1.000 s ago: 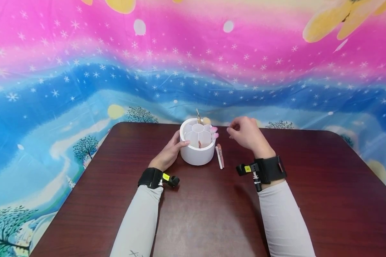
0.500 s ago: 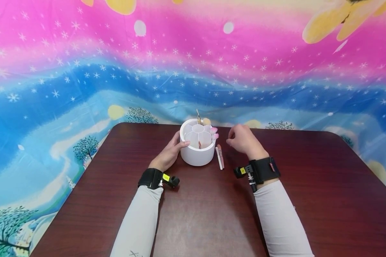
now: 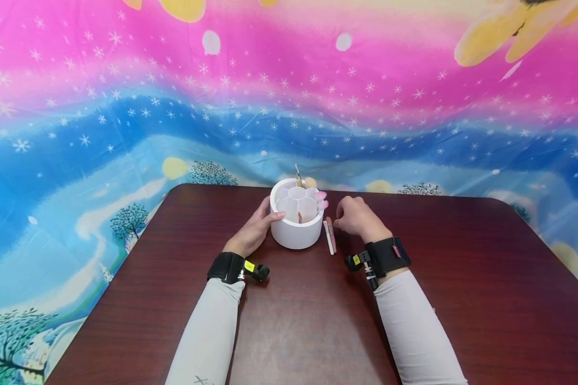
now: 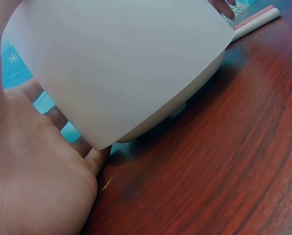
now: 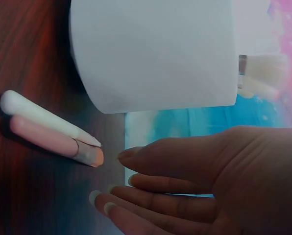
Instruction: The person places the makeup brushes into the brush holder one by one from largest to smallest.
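A round white makeup brush holder (image 3: 296, 236) with a petal-shaped divider inside stands on the table. My left hand (image 3: 251, 231) holds its left side, thumb over the rim and fingers round the far side. Just right of it lie two makeup brushes side by side, a white one (image 5: 40, 113) and a pink one (image 5: 44, 138) with a short orange-brown tip. My right hand (image 3: 358, 218) hovers near their far ends. In the right wrist view its fingers are loosely bent, apart from the brushes, with nothing between them.
Inside the holder stand several brushes, among them pink-tipped brushes (image 3: 321, 196) at its right edge and a pale yellow-headed brush (image 3: 310, 182) at the back. The dark red wooden table (image 3: 289, 326) ends at a printed cloth backdrop (image 3: 250, 123).
My right hand has come down and left, closer to the two brushes on the table. The left hand and the holder have kept their place.
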`<state>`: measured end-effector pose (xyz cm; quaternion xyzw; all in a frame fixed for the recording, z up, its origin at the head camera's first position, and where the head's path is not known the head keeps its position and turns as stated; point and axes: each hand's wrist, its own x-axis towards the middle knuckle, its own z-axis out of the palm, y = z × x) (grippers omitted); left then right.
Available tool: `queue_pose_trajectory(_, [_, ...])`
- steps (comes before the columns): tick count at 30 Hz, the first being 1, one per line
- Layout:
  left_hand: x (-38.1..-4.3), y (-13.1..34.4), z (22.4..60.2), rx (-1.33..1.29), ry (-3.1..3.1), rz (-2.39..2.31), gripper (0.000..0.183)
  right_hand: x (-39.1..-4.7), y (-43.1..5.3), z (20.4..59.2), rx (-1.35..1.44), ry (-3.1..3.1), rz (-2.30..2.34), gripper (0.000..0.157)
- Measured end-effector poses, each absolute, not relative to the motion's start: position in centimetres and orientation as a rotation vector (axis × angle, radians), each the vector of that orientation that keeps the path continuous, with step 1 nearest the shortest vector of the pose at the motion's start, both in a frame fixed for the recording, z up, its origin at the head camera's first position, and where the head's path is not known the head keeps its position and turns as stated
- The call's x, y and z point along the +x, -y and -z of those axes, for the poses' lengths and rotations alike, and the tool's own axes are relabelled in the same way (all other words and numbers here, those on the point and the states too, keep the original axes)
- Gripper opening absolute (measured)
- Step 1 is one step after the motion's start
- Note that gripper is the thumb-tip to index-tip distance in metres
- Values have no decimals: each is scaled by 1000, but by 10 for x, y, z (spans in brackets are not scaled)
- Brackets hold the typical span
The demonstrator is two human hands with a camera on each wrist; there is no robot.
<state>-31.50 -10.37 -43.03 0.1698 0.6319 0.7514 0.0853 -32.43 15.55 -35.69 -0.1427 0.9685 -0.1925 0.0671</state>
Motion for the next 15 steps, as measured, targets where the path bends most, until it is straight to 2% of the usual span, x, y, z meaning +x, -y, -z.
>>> queue_pose_trajectory(7, [-315,104,431,513,-1882,-2248,67,-324,-149,363,-412,-2907,567,13])
queue_pose_trajectory(12, [-316,104,432,520,-1879,-2249,67,-324,-146,368,-412,-2919,541,33])
queue_pose_trajectory(15, [-316,104,432,530,-1878,-2247,67,-324,-145,370,-403,-2937,524,37])
